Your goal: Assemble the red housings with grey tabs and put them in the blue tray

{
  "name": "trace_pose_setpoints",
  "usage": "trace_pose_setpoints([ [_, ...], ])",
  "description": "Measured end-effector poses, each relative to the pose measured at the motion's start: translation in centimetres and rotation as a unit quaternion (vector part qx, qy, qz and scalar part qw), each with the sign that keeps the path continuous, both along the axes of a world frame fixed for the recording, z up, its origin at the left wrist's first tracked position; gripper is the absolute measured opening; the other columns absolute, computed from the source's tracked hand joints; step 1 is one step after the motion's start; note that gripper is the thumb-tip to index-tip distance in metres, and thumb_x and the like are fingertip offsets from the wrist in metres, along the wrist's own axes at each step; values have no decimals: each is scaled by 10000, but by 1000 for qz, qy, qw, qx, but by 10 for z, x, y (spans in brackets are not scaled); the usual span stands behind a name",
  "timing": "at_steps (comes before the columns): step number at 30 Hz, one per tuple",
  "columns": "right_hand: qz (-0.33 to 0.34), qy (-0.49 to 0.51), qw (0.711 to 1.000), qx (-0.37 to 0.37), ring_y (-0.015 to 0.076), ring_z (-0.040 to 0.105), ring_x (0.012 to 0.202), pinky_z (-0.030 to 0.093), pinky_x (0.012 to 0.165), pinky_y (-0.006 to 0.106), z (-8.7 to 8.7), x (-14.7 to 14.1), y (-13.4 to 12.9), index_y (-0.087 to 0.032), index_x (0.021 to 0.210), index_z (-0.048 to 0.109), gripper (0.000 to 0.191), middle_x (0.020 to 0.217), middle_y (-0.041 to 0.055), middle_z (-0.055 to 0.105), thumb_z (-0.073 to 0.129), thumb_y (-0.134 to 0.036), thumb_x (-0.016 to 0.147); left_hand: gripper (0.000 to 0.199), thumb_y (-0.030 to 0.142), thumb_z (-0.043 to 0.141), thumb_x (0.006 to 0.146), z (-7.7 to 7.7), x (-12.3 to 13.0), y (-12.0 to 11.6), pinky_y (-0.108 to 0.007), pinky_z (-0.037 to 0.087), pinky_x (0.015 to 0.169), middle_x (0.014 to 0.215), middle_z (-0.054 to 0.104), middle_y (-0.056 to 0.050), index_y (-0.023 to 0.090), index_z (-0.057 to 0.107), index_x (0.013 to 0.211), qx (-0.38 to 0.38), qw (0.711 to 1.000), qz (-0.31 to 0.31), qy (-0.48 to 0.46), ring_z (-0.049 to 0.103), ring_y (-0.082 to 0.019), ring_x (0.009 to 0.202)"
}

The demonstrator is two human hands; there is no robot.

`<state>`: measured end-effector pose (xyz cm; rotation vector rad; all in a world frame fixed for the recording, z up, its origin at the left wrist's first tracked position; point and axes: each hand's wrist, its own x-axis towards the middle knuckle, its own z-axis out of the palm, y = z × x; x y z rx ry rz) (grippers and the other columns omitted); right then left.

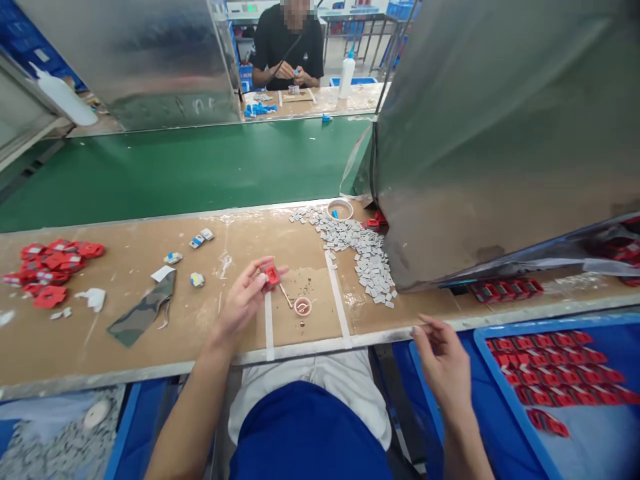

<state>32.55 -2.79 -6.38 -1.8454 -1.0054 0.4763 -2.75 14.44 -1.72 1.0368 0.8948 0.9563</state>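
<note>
Lying near red part [271,272] (held): cup [303,315], stick [286,295].

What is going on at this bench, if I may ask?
The person's left hand holds a red part above the bench, near a small cup. The right hand is at the bench's near edge, fingers curled; whether it holds anything small is unclear. Grey pieces lie spread beyond the cup, and a red pile sits at the left. More red parts stand in rows in the blue tray at right.
</note>
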Motion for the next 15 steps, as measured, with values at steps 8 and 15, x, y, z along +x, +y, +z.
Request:
trace_pose_setpoints([
  [8,341,18,940,7,170,651,712,585,649,302,14,-92,74,-205,1323,606,385,995,75,716,631,-359,971,379,447,788,884,-26,-13,-82,-268,566,789,1280,750,-131,201,753,1170,-101,979,117,-134,719,-167,902],
  [15,384,-32,922,38,200,691,773,578,711,311,28,-119,100,-214,1066,753,181,964,81,770,606,-297,1000,756,462,993,614,-35,-7,-94,-253,547,834,1294,723,-126,196,748,1278,-99,983,102,-119,682,-173,951],
])
